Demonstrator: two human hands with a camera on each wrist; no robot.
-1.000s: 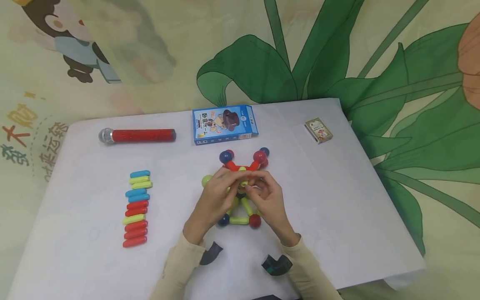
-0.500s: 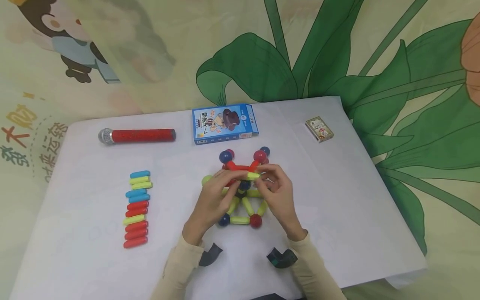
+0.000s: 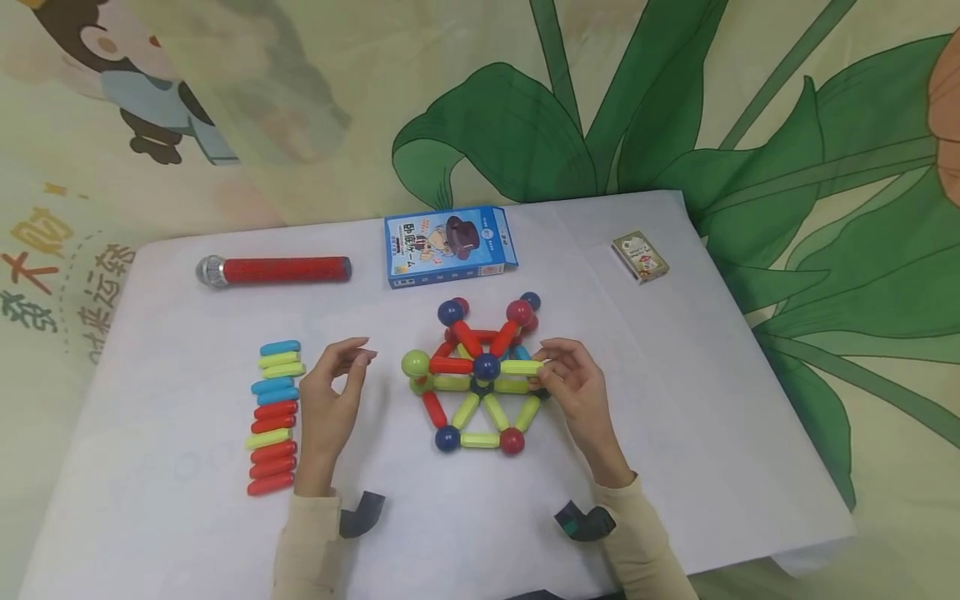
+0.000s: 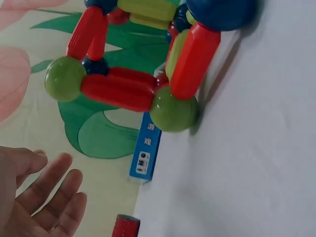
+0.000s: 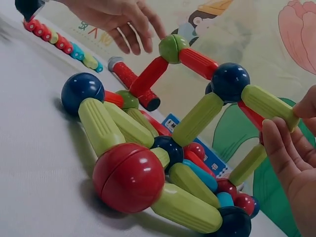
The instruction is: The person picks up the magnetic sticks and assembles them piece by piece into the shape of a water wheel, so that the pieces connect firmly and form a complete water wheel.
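On the white table stands a frame of magnetic rods and balls (image 3: 480, 440), in red, yellow-green and blue. My right hand (image 3: 579, 396) pinches the outer end of a yellow-green magnetic rod (image 3: 521, 367) between thumb and fingers. The rod's other end meets a raised blue ball (image 5: 230, 82) at the top of the frame. To the left of the frame, my left hand (image 3: 330, 408) is in the air with relaxed, slightly bent fingers and holds nothing. In the left wrist view its fingers (image 4: 55, 215) are apart from the green ball (image 4: 174, 109) and the red rods.
Loose rods (image 3: 273, 417) in blue, yellow-green and red lie in a column at the left. Behind the frame are a red microphone-like tube (image 3: 287, 271) and a blue card box (image 3: 450, 247). A small patterned box (image 3: 639, 257) lies at the back right.
My left hand has moved away to the left from the frame's top. My right hand has shifted right, and the yellow-green rod now extends rightward from the raised blue ball.
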